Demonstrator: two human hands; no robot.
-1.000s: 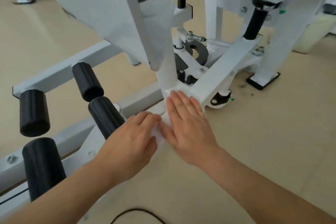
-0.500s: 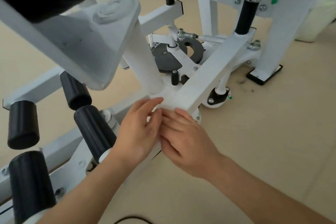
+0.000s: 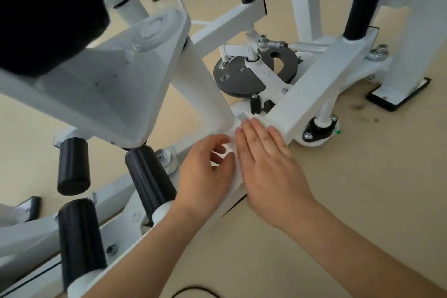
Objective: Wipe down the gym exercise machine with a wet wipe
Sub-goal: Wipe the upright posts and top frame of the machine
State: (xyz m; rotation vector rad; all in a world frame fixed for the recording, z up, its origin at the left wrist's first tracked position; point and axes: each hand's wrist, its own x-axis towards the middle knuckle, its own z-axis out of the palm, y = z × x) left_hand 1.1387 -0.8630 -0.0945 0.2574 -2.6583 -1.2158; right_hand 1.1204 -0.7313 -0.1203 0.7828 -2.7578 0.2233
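Thin wipe pressed flat on the frame joint, one hand spreading it, the other pinching its edge.

My right hand [image 3: 266, 164] lies flat, fingers straight and together, pressing the white wet wipe [image 3: 249, 118] onto the joint where the gym machine's white painted steel beam [image 3: 314, 89] meets the round white upright tube [image 3: 205, 94]. My left hand [image 3: 205, 172] is curled just beside it, and thumb and forefinger seem to nip the wipe's near edge. I judge the wipe limp, light and damp. It will likely bunch or fold under a push, so broad palm pressure suits it better than fingertips, with a pinch at a free corner to pull it taut. The machine itself looks heavy and rigid and should not shift. Bolts and bracket edges near the joint could snag or tear the thin sheet.
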